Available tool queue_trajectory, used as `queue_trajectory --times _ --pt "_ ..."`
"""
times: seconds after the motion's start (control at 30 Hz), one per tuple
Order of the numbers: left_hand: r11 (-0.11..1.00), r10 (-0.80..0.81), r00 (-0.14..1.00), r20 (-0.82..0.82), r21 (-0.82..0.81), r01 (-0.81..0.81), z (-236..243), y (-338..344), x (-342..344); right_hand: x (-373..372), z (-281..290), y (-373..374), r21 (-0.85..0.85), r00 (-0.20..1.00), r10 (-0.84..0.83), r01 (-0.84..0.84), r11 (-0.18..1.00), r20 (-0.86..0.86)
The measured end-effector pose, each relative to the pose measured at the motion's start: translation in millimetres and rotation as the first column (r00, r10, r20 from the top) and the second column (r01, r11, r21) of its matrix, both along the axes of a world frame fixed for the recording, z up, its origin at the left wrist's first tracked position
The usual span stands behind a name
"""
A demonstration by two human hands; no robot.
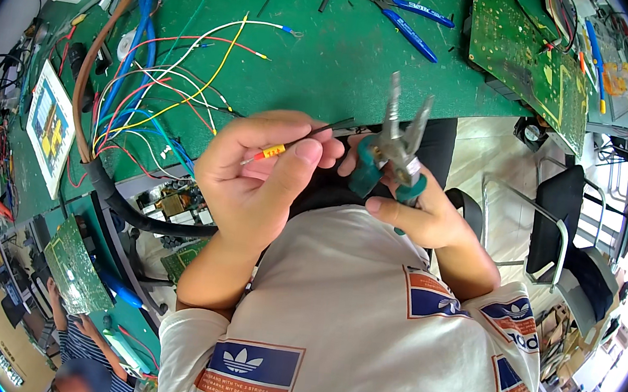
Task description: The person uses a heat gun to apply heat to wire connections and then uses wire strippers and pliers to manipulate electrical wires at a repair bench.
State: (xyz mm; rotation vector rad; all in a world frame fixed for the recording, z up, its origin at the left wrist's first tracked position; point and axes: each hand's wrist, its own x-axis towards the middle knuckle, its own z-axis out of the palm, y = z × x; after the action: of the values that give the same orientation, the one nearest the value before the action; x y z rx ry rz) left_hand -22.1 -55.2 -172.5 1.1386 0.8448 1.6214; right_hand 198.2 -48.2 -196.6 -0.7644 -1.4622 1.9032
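Between thumb and fingers, my left hand (251, 189) pinches a thin dark wire with a yellow marker sleeve (272, 150) and a red piece at its bare end. My right hand (429, 218) is closed round the green handles of long-nose pliers (395, 145). The pliers' jaws point up and stand apart, with nothing between them. They are to the right of the wire, not touching it. Both hands are above my lap, at the near edge of the green bench (329, 66). Left of my left hand, loose coloured wires (180, 76) fan out from a thick black cable (116, 197).
Blue-handled cutters (409, 29) lie on the far bench, near short black tube pieces (324, 1). A large green circuit board (530, 66) stands at the right. A tablet (51, 127) leans at the left. Chairs (559, 216) are at the right; another person (90, 360) works at lower left.
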Motion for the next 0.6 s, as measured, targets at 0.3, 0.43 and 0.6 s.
queue_trajectory --times 0.3,0.43,0.6 --pt "0.998 -0.048 0.997 0.057 -0.043 0.051 -11 -1 1 -8 9 -3 0.02 0.997 0.047 -0.049 0.999 0.068" --pt "0.996 -0.057 0.993 0.103 -0.061 0.063 -9 0 3 -9 8 -2 -0.025 0.998 0.046 -0.045 0.999 0.049" --pt "0.996 -0.025 0.996 0.089 -0.088 0.033 -8 1 8 -18 6 -3 0.048 1.0 0.0 0.001 0.999 -0.01"
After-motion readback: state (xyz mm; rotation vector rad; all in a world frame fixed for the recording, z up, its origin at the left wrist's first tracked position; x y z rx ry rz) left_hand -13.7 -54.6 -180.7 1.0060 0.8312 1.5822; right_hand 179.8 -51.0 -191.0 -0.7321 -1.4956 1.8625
